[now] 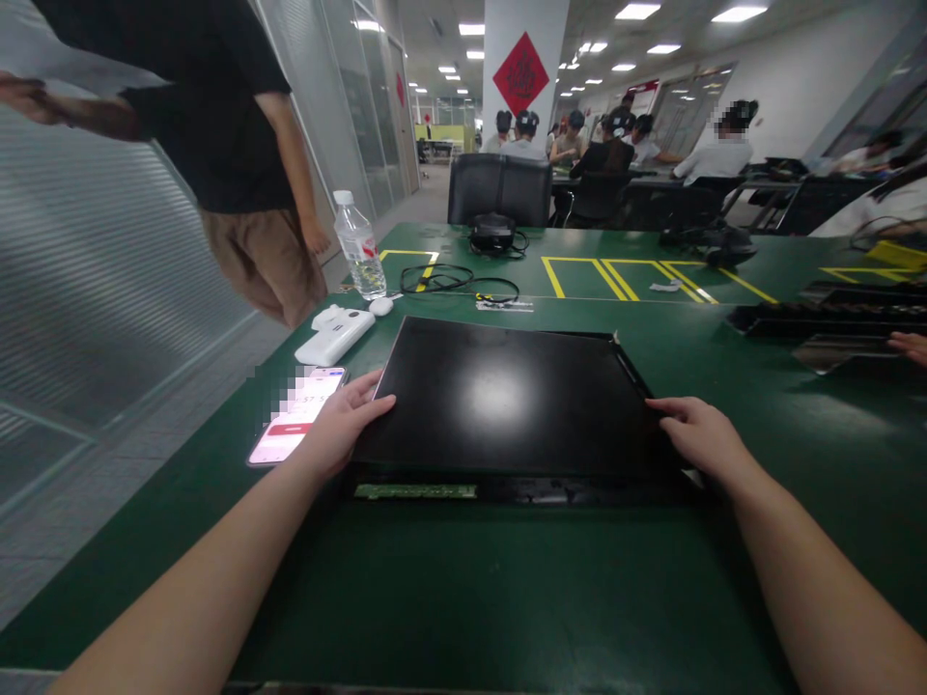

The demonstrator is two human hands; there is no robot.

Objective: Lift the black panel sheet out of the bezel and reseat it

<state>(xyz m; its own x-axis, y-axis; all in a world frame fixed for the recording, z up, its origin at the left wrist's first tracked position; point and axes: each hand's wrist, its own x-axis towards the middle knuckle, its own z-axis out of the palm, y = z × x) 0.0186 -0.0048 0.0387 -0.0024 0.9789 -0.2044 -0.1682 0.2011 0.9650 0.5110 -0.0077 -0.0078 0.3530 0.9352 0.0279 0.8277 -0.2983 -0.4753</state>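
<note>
A flat black display panel (499, 410), glossy with a bright reflection in its middle, lies over a black frame (579, 489) on the green table. Along the near side, a strip of green circuit board (416, 491) shows. My left hand (354, 415) grips the panel's left edge, thumb on top and the other fingers at the side. At the right edge, my right hand (691, 430) holds the panel with its index finger against the rim and the other fingers curled, partly hidden. The panel sits slightly askew, leaving the frame visible at the back right.
A lit phone (296, 420), a white device (337, 336) and a water bottle (360, 246) stand left. Black cables (456, 282) lie behind the panel. Dark metal parts (811, 319) and another person's hand (909, 346) are at right. A person (195, 125) stands beside the table.
</note>
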